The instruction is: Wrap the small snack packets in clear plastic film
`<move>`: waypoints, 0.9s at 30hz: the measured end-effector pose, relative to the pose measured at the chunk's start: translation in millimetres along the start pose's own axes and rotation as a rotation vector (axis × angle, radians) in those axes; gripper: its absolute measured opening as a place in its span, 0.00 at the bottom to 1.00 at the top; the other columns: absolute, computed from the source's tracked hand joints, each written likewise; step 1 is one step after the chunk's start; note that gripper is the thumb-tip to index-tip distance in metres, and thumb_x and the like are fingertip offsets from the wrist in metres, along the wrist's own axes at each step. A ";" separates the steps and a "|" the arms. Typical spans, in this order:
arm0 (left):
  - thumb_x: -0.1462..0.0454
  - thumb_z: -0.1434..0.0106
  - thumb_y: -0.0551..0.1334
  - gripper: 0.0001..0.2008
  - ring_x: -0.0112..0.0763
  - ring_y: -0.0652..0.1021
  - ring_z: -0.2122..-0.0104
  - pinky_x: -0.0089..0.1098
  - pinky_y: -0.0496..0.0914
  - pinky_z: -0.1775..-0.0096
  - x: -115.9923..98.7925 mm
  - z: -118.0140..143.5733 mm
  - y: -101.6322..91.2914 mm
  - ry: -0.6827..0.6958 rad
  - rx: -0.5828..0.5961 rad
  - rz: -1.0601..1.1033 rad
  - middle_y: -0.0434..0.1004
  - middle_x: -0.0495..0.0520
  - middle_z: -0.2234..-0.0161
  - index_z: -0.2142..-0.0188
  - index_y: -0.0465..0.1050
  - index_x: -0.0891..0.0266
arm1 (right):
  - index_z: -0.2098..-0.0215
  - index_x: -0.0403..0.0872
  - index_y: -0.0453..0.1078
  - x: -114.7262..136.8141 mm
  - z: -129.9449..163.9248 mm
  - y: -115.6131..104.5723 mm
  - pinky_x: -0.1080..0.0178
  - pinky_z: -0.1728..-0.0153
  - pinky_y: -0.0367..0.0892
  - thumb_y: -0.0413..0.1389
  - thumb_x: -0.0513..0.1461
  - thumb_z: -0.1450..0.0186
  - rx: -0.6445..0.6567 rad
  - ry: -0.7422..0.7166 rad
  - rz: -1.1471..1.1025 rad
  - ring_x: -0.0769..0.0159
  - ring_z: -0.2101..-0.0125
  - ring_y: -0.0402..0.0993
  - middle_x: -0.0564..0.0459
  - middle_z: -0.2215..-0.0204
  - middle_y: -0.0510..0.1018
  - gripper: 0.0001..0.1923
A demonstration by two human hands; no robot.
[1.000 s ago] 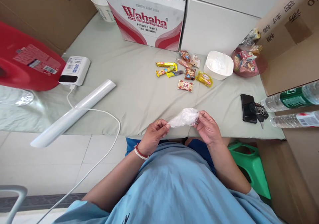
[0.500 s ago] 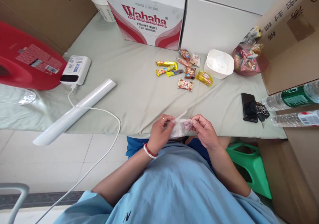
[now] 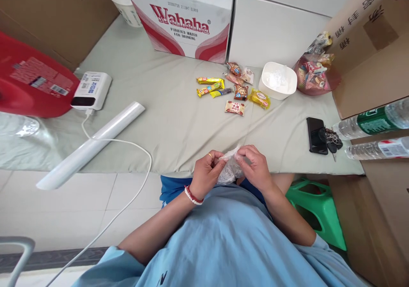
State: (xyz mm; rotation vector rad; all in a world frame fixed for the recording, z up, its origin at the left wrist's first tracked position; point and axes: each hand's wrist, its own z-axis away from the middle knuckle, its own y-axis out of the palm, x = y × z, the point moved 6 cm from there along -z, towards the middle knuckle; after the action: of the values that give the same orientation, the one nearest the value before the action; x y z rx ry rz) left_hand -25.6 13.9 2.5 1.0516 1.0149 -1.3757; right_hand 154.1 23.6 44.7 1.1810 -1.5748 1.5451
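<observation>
A crumpled clear plastic bag (image 3: 227, 173) hangs between my hands at the table's front edge, above my lap. My left hand (image 3: 207, 172), with a ring and bracelets on it, pinches the bag's left edge between thumb and fingers. On the other side, my right hand (image 3: 254, 166) grips the bag's upper right edge with closed fingertips. The bag sags below the fingers; whether anything is inside I cannot make out. Farther up the table lie several wrapped snacks, among them a beige packet (image 3: 234, 107), a yellow packet (image 3: 259, 99) and a brown packet (image 3: 240, 92).
A white bowl (image 3: 263, 87) with clear plastic in it stands behind the snacks, beside a reddish bowl of packets (image 3: 334, 82). A phone (image 3: 315, 136) with keys lies right. Left are a plastic roll (image 3: 92, 144), a white cable (image 3: 148, 159) and a power bank (image 3: 96, 87).
My right hand has moved slightly left, closer to my left hand. The bag, stretched flatter before, now bunches at the top and sags lower. The view has shifted slightly.
</observation>
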 end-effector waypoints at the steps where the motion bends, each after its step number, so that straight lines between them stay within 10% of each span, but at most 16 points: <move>1: 0.49 0.39 0.69 0.16 0.25 0.61 0.78 0.28 0.55 0.74 -1.1 0.9 0.4 0.008 0.012 -0.013 0.62 0.44 0.80 0.68 0.76 0.59 | 0.63 0.52 0.75 -0.5 -0.8 -2.2 0.56 0.56 0.68 0.59 0.49 0.29 -0.050 0.018 -0.028 0.57 0.60 0.73 0.50 0.65 0.78 0.10; 9: 0.41 0.37 0.64 0.24 0.23 0.61 0.81 0.28 0.55 0.77 3.8 -3.0 -9.5 -0.083 -0.033 0.140 0.63 0.44 0.81 0.70 0.74 0.60 | 0.70 0.50 0.68 -34.8 7.9 -3.2 0.67 0.82 0.53 0.64 0.58 0.37 -0.268 0.449 -0.558 0.73 0.81 0.56 0.59 0.78 0.67 0.22; 16: 0.42 0.38 0.66 0.24 0.22 0.69 0.80 0.26 0.63 0.77 7.4 3.0 -7.2 -0.155 0.049 0.234 0.70 0.46 0.76 0.70 0.69 0.60 | 0.69 0.50 0.68 -36.8 12.0 -19.5 0.67 0.80 0.56 0.67 0.57 0.40 -0.488 0.401 -0.631 0.72 0.78 0.57 0.60 0.77 0.65 0.22; 22: 0.42 0.49 0.74 0.39 0.43 0.81 0.54 0.39 0.77 0.57 -9.3 20.7 42.0 -0.274 0.410 0.393 0.77 0.62 0.47 0.43 0.70 0.56 | 0.69 0.50 0.68 -19.7 15.4 8.2 0.67 0.80 0.57 0.65 0.55 0.37 -0.347 0.417 -0.779 0.72 0.80 0.57 0.60 0.80 0.64 0.19; 27: 0.47 0.51 0.78 0.35 0.43 0.78 0.51 0.39 0.71 0.48 -15.9 15.4 67.0 -0.157 0.442 0.374 0.79 0.58 0.53 0.48 0.74 0.61 | 0.68 0.50 0.71 -10.8 20.8 32.8 0.66 0.74 0.66 0.66 0.54 0.38 -0.196 0.495 -0.863 0.70 0.77 0.65 0.58 0.77 0.70 0.19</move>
State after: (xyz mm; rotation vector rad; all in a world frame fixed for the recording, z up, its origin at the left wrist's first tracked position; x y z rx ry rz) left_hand 41.0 -1.1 20.5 1.3525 0.3742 -1.3697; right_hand 131.9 2.2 18.8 1.0467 -0.7075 0.9639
